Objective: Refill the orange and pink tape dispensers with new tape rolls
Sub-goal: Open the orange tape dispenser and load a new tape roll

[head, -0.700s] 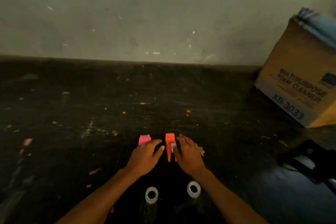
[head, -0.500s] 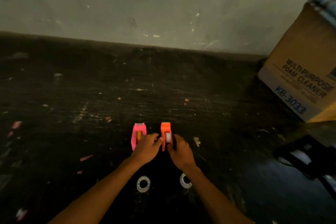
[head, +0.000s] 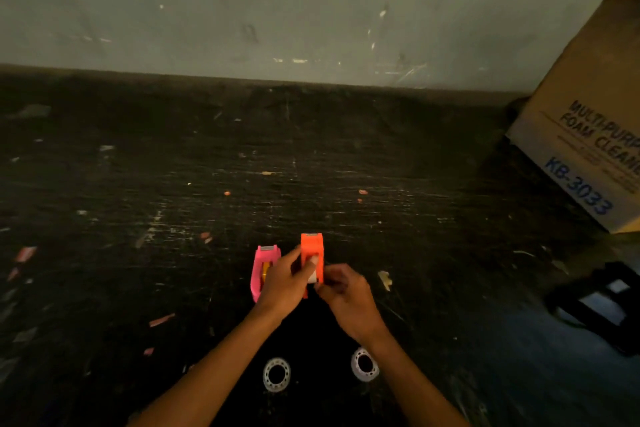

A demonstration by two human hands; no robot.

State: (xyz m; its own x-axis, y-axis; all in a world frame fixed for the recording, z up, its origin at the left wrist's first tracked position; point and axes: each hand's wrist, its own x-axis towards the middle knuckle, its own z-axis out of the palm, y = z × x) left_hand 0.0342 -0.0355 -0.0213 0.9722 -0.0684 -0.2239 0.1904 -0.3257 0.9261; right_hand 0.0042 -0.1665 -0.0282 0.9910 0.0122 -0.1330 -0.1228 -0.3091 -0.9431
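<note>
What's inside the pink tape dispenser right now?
In the open slot of the pink plastic tape dispenser, a yellowish piece shows, probably an old core. The left hand covers the slot's right and near parts, so whether any tape remains cannot be seen.

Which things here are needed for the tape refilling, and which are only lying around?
For the job:
- bright orange plastic tape dispenser, held in both hands
- pink plastic tape dispenser beside it
- two clear tape rolls, left and right, flat on the floor

Lying about:
- brown cardboard foam-cleaner box
- dark object at right, unclear
- paper scraps
</note>
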